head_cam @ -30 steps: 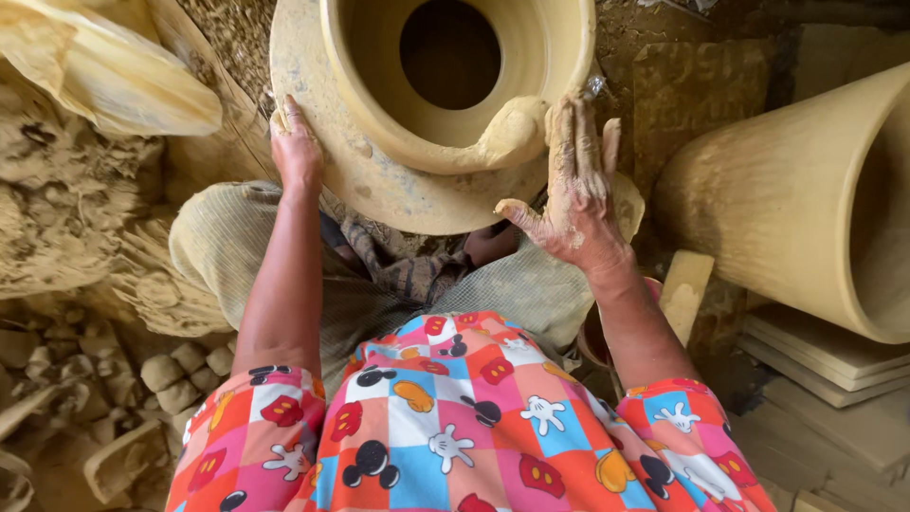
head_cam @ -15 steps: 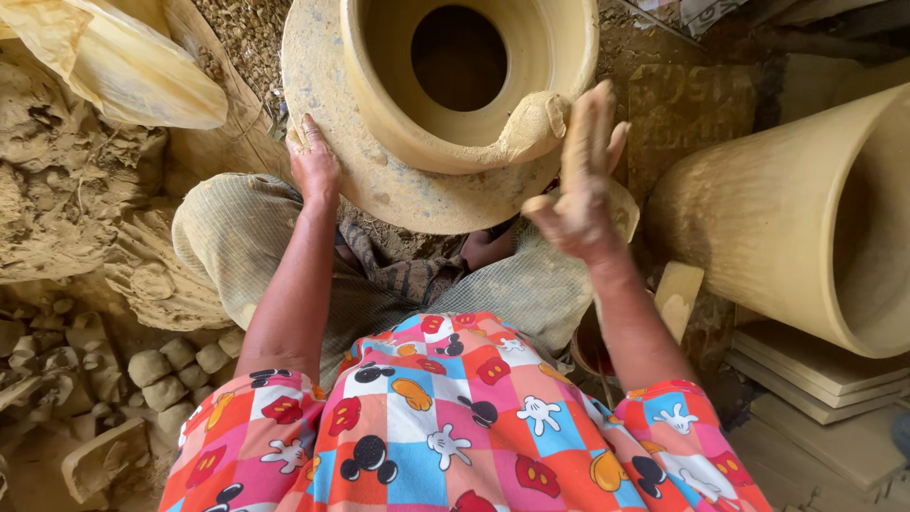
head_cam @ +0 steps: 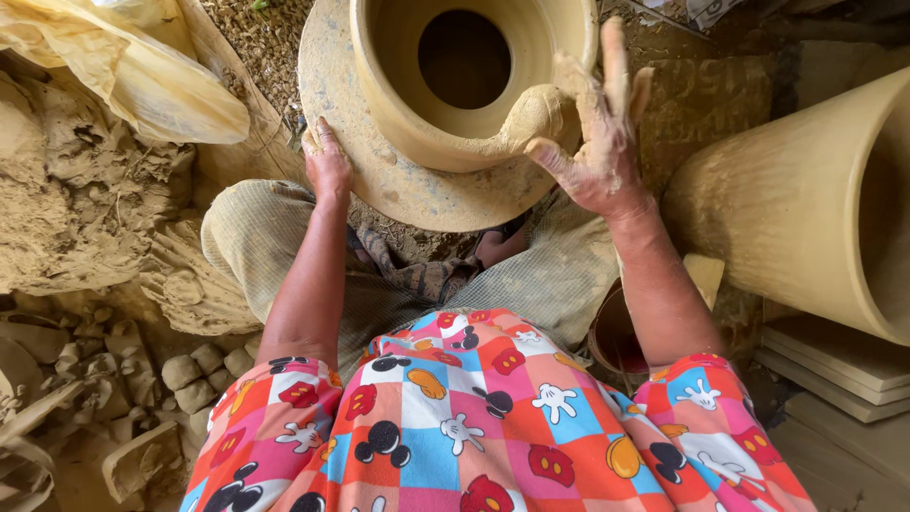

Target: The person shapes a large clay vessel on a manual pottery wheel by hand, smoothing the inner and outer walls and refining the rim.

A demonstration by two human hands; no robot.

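A round wet clay pot [head_cam: 398,104] with a wide mouth stands on a clay-smeared round wheel disc [head_cam: 417,194] in front of me. My left hand [head_cam: 328,163] rests on the disc's left rim, fingers gripping its edge. My right hand [head_cam: 595,142], coated in clay, is spread flat against the pot's right outer wall, beside a thick lump of clay [head_cam: 531,114] stuck on the rim. Neither hand lifts anything.
A big finished clay vessel [head_cam: 796,199] lies on its side at the right. Raw clay heaps [head_cam: 85,218] under a yellow plastic sheet [head_cam: 123,66] fill the left, small clay lumps [head_cam: 180,370] below. A small bucket [head_cam: 616,337] sits by my right knee, flat boards [head_cam: 834,370] beyond.
My right hand has shifted up along the pot's right side and flattened against it. My left hand has slid slightly lower along the disc's rim. The view has drifted a little.
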